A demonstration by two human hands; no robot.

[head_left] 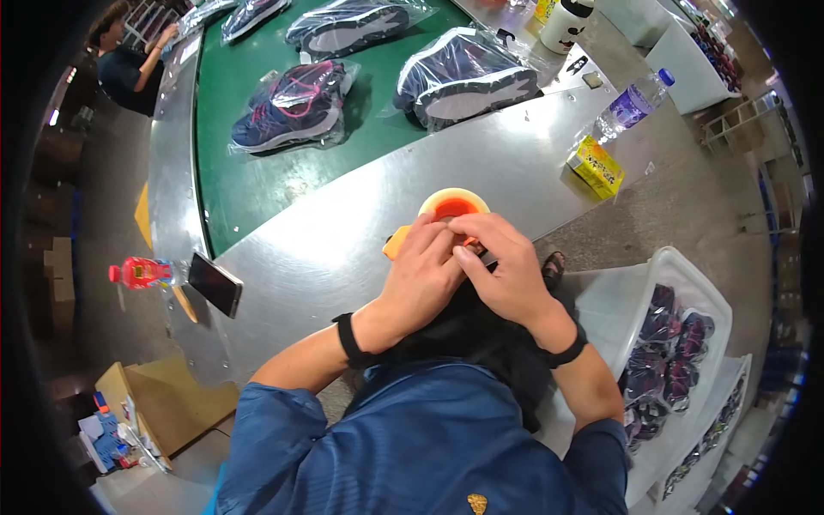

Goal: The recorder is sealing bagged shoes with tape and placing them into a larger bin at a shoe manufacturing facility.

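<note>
Both hands closed together on a tape dispenser at the near edge of the steel table.
Left hand [421, 275] and right hand [506, 270] clamp the orange tape dispenser [452, 209]; steady the body, fingertips working the tape end. Roll: pale rim, red-orange core, upright, largely covered.

Bare metal table [481, 163] lies open ahead of the tape dispenser [451, 210]; a phone [215, 283] blocks the left, a yellow box [596, 166] and bottle [633, 105] the right.
</note>
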